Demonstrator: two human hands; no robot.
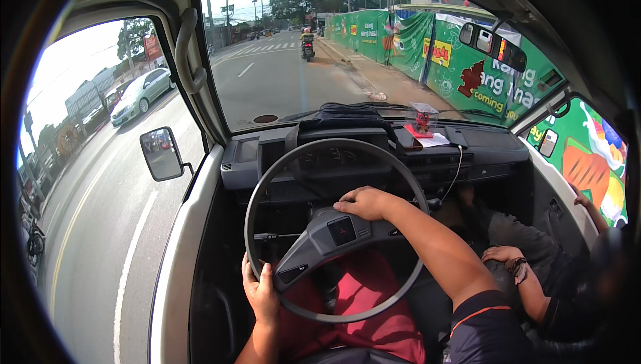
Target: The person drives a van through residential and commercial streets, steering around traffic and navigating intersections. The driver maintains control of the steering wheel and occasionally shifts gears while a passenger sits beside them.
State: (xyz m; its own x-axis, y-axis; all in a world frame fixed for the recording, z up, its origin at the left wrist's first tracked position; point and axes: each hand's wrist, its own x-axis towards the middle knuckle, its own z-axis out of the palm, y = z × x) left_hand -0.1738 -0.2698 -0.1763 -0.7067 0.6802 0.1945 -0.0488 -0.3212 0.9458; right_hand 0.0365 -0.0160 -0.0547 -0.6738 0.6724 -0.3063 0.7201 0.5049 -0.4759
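In front of me is a black steering wheel [248, 227], turned so that its grey centre pad [320, 237] sits tilted. My left hand [260, 294] is closed round the lower left of the rim, thumb up along it. Across the wheel from the right reaches my right arm. At its end my right hand [364, 202] lies on the upper edge of the centre pad, fingers bent over it. A control stalk [267, 236] sticks out left of the column. Behind the rim the instrument cluster [327, 158] is partly covered.
A passenger's hand [504, 254] rests on their lap at right. The dashboard holds a phone [408, 139], a clear box [423, 118] and a white cable [457, 170]. Ahead a motorcycle [307, 47] rides the road; a silver car [142, 95] is at left, a green fence [364, 34] at right.
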